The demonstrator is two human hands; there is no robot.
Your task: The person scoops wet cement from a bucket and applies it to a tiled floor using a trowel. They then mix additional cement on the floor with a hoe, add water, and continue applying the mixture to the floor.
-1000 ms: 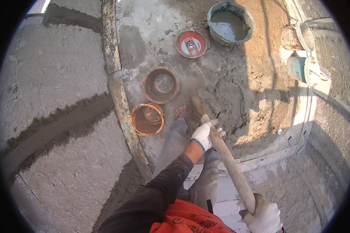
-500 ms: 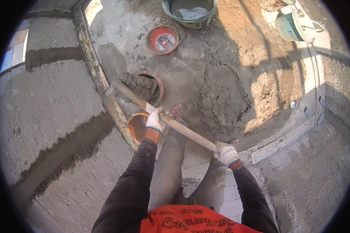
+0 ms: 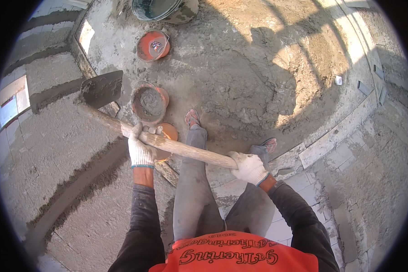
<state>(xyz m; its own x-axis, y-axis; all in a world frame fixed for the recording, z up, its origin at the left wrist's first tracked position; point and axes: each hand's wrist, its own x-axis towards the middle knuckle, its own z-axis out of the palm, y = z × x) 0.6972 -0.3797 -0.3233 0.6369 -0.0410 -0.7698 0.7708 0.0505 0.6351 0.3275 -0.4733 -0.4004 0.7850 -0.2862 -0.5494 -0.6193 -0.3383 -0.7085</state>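
The left hand [image 3: 141, 152], in a white work glove, is clenched around the middle of a long wooden-handled shovel [image 3: 167, 144], and the gloved right hand [image 3: 249, 167] grips the handle's end. The shovel's grey metal blade [image 3: 102, 88], smeared with wet mortar, hangs over the edge of the plastered block wall [image 3: 54, 149], just left of an orange bucket filled with mortar [image 3: 148, 103]. A second orange bucket [image 3: 152, 45] stands farther off, near the grey mortar heap [image 3: 240, 86].

Both arms reach forward from the near edge in dark sleeves, elbows slightly bent. The left hand [image 3: 141, 149], in a white glove, is clenched with knuckles up, farther out; the right hand [image 3: 249, 167], also gloved, is fisted nearer the body.
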